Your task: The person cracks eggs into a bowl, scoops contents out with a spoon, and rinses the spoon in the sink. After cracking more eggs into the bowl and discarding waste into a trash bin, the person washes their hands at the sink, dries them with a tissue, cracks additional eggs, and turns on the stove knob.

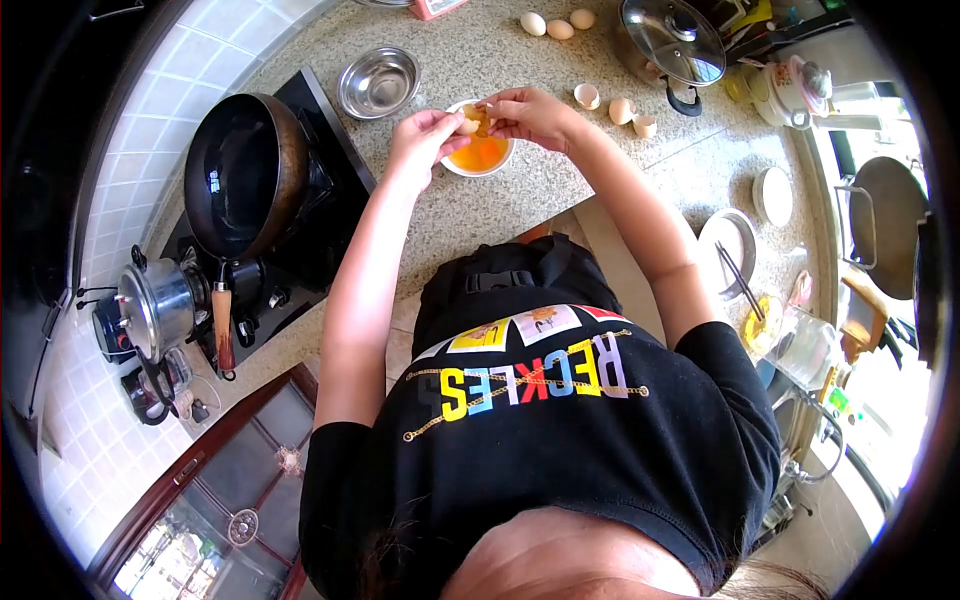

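Note:
Both hands meet over a white bowl [486, 169] with orange-yellow egg in it. My left hand [424, 142] comes from the left, its thumb and fingers closed on one side of a cracked eggshell [468, 127]. From the right, my right hand [530, 114] grips the other side of the shell with closed fingertips. Yellowish egg shows between the two hands, just above the bowl. A steel bowl [378, 84] stands to the left of the hands. Broken eggshells [587, 96] lie on the counter to the right.
Whole eggs [560, 30] lie at the back of the counter [560, 180], near a lidded pot [672, 42]. A black wok [245, 180] and a pressure cooker [160, 302] are at the left. Further right are a pan with chopsticks [738, 272] and a white lid [772, 196].

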The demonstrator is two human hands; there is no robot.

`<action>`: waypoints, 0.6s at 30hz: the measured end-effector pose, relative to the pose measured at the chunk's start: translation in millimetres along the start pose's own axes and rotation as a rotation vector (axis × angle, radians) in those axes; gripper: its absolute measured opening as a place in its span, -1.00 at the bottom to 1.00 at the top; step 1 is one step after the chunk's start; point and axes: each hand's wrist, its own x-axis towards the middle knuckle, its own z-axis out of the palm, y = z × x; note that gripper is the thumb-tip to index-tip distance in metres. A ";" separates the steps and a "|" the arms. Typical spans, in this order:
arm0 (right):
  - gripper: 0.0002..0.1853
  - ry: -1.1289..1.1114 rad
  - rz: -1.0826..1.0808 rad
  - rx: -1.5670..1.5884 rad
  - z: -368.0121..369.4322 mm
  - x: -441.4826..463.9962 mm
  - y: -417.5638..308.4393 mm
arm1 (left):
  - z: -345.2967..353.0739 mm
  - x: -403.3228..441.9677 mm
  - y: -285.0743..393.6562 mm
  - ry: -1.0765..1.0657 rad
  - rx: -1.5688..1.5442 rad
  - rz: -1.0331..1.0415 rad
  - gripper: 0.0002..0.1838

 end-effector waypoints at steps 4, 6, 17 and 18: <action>-0.71 0.053 -0.022 -0.021 5.4 2.3 -18.4 | 6.3 3.8 13.7 0.025 0.023 0.049 -0.77; -0.72 0.098 -0.033 -0.058 16.4 -5.7 -32.1 | 9.3 -1.1 19.7 0.007 -0.046 0.065 -0.74; -0.73 0.225 -0.043 0.012 28.4 -15.9 -64.5 | 13.0 8.1 46.7 -0.101 -0.074 0.087 -0.71; -0.75 0.233 -0.055 0.043 28.5 -18.7 -70.1 | 19.7 7.2 53.7 -0.096 -0.081 0.080 -0.69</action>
